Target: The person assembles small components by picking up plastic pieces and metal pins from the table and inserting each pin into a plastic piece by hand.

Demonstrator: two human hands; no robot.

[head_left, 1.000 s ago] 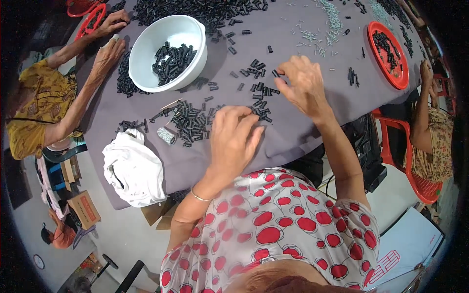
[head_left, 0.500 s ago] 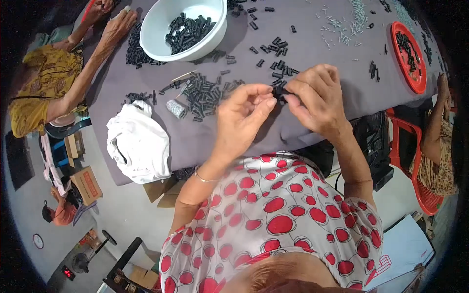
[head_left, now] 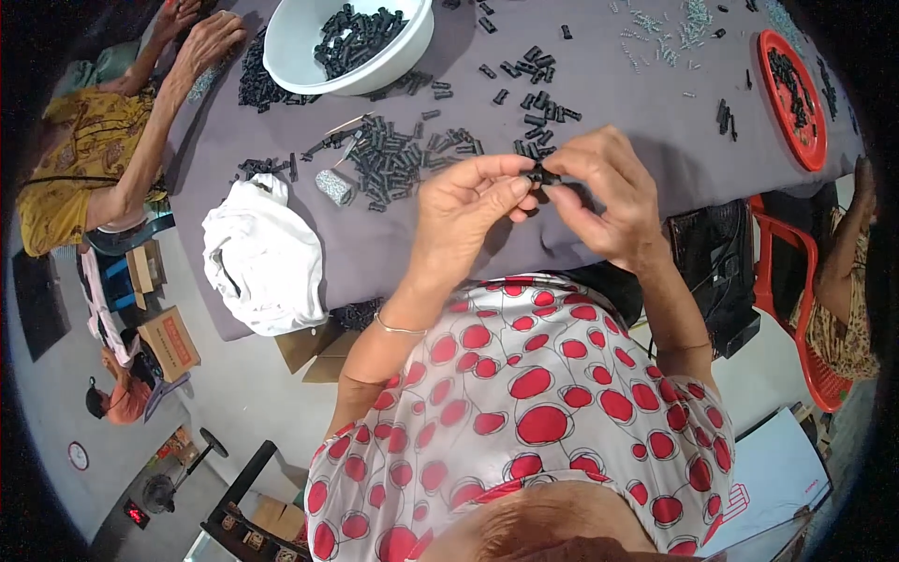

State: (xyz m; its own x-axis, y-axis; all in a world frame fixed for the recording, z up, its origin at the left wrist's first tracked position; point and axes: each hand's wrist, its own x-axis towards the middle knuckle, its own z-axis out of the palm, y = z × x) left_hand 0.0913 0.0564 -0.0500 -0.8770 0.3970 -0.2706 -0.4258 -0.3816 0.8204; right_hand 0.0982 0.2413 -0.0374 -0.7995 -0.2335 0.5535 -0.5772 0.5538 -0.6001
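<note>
Between my two hands is a small black plastic part (head_left: pixel 537 176), pinched over the near part of the grey-covered table. My left hand (head_left: pixel 468 201) closes thumb and forefinger on its left end. From the other side, my right hand (head_left: pixel 604 192) has bent fingers and thumb at its right end; whether it grips a second small piece there is hidden. Just beyond my fingers lie several loose black parts (head_left: pixel 536 134). A larger heap of black parts (head_left: pixel 386 161) spreads to the left, beside a silvery speckled roll (head_left: pixel 334 186).
A white bowl (head_left: pixel 412 58) of black parts stands at the far left, a red tray (head_left: pixel 817 155) at the right. Small metal springs (head_left: pixel 646 23) lie scattered at the back. A white cloth (head_left: pixel 262 258) rests at the left edge. A co-worker's hand (head_left: pixel 213 39) works far left.
The view has shifted slightly, so the table things sit a little higher. My hands stay together, and the black part now shows more plainly between my fingertips.
</note>
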